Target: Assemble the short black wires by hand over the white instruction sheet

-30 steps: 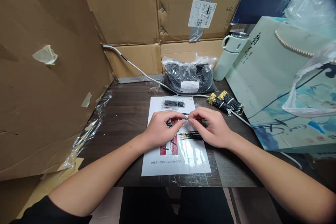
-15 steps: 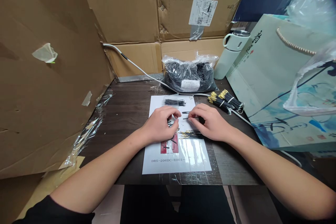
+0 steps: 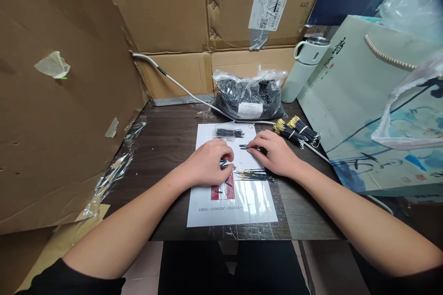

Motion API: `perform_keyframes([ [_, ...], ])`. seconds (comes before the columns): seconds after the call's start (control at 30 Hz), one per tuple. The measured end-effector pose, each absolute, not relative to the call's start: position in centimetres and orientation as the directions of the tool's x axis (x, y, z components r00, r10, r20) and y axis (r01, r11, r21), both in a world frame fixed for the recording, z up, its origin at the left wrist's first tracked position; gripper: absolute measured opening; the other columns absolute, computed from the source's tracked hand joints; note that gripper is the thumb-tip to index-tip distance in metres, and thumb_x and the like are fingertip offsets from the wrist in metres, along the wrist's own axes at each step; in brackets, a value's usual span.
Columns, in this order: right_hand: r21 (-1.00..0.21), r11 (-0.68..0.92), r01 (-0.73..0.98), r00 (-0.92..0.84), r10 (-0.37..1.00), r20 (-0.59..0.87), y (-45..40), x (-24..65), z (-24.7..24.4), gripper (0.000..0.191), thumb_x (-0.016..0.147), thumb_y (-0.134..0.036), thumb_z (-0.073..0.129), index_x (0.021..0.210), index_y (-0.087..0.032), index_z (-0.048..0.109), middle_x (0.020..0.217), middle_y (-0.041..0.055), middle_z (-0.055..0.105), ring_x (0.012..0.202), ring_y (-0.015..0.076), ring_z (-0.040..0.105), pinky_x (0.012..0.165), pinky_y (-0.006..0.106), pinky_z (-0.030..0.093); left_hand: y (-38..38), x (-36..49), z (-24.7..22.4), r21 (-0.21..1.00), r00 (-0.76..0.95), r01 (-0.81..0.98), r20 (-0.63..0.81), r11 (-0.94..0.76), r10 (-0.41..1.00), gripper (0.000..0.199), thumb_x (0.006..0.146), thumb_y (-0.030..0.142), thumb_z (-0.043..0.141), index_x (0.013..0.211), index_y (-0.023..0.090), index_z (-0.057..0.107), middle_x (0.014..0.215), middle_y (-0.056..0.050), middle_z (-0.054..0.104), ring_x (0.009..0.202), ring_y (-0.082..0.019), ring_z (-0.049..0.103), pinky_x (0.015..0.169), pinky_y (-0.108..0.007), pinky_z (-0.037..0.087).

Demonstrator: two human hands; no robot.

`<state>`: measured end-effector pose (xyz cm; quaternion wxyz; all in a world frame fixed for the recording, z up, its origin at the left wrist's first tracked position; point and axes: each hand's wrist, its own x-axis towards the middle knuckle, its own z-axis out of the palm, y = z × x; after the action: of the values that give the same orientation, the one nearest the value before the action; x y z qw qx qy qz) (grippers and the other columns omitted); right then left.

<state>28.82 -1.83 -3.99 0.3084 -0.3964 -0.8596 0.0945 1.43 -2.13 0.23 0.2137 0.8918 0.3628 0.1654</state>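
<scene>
My left hand [image 3: 211,163] is over the white printed sheet [image 3: 204,216], thumb and fingers curved apart above small black pieces [image 3: 224,164], with nothing visible between the tips. My right hand [image 3: 272,152] rests at the sheet's right edge, its thumb and forefinger pressed together by thin black pieces [image 3: 243,146]; what the pinch holds is too small to name. Below it lies a loose row of black wires with gold ends [image 3: 251,175]. A clear holder with black pieces [image 3: 230,132] sits at the sheet's top.
Behind the sheet stands a plastic bag of black pieces [image 3: 249,97]. Two tied wire bundles [image 3: 296,131], a white cable [image 3: 176,83], a pale bottle [image 3: 301,71] and a large paper bag [image 3: 367,101] are at the right and back. Cardboard walls [image 3: 69,124] enclose the left and back.
My right hand has come down onto the thin black pieces, its fingertips closing. My left fingers have parted a little more. The view has shifted slightly.
</scene>
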Motion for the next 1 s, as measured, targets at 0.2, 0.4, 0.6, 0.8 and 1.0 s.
perform_keyframes([
  [0.2, -0.429, 0.708, 0.56, -0.487, 0.701, 0.521, -2.8, 28.2, -3.0, 0.011, 0.108, -0.023, 0.065, 0.105, -0.023, 0.075, 0.098, 0.0083, 0.071, 0.092, 0.0268, 0.065, 0.085, 0.046, 0.053, -2.0, 1.8, -0.7, 0.558, 0.582, 0.533, 0.304, -0.636, 0.755, 0.014, 0.099, 0.027, 0.077, 0.109, 0.019, 0.075, 0.102, -0.006, 0.074, 0.096, -0.024, 0.07, 0.09, -0.041, 0.057],
  [0.4, -0.461, 0.727, 0.509, -0.485, 0.685, 0.544, -3.9, 27.5, -2.1, 0.012, 0.108, -0.023, 0.064, 0.105, -0.024, 0.074, 0.097, 0.0079, 0.072, 0.09, 0.0266, 0.066, 0.083, 0.046, 0.054, -2.2, 2.1, -0.9, 0.581, 0.563, 0.457, 0.398, -0.674, 0.725, 0.007, 0.101, 0.023, 0.077, 0.106, 0.02, 0.08, 0.096, -0.005, 0.078, 0.087, -0.02, 0.071, 0.083, -0.036, 0.057],
  [0.6, -0.491, 0.719, 0.492, -0.479, 0.695, 0.537, -4.0, 27.4, -2.0, 0.013, 0.108, -0.023, 0.063, 0.104, -0.023, 0.074, 0.096, 0.0076, 0.072, 0.088, 0.0259, 0.066, 0.081, 0.045, 0.054, -2.2, 2.2, -0.7, 0.587, 0.559, 0.438, 0.415, -0.681, 0.718, 0.007, 0.101, 0.018, 0.075, 0.099, 0.021, 0.082, 0.091, -0.003, 0.079, 0.079, -0.018, 0.069, 0.078, -0.033, 0.055],
  [0.8, -0.495, 0.724, 0.481, -0.476, 0.689, 0.546, -4.1, 27.4, -1.9, 0.012, 0.108, -0.021, 0.063, 0.104, -0.022, 0.074, 0.096, 0.0076, 0.073, 0.089, 0.0254, 0.067, 0.082, 0.044, 0.054, -2.3, 2.2, -0.7, 0.582, 0.556, 0.437, 0.426, -0.686, 0.714, 0.008, 0.101, 0.017, 0.075, 0.099, 0.021, 0.081, 0.092, -0.002, 0.08, 0.08, -0.017, 0.07, 0.079, -0.032, 0.054],
  [1.0, -0.485, 0.713, 0.507, -0.466, 0.7, 0.542, -4.0, 27.6, -2.1, 0.011, 0.108, -0.022, 0.064, 0.104, -0.024, 0.075, 0.097, 0.0072, 0.073, 0.09, 0.0257, 0.068, 0.083, 0.044, 0.054, -2.4, 2.0, -0.5, 0.582, 0.552, 0.463, 0.401, -0.669, 0.731, 0.012, 0.096, 0.026, 0.081, 0.106, 0.02, 0.079, 0.095, -0.004, 0.077, 0.08, -0.019, 0.067, 0.078, -0.034, 0.055],
])
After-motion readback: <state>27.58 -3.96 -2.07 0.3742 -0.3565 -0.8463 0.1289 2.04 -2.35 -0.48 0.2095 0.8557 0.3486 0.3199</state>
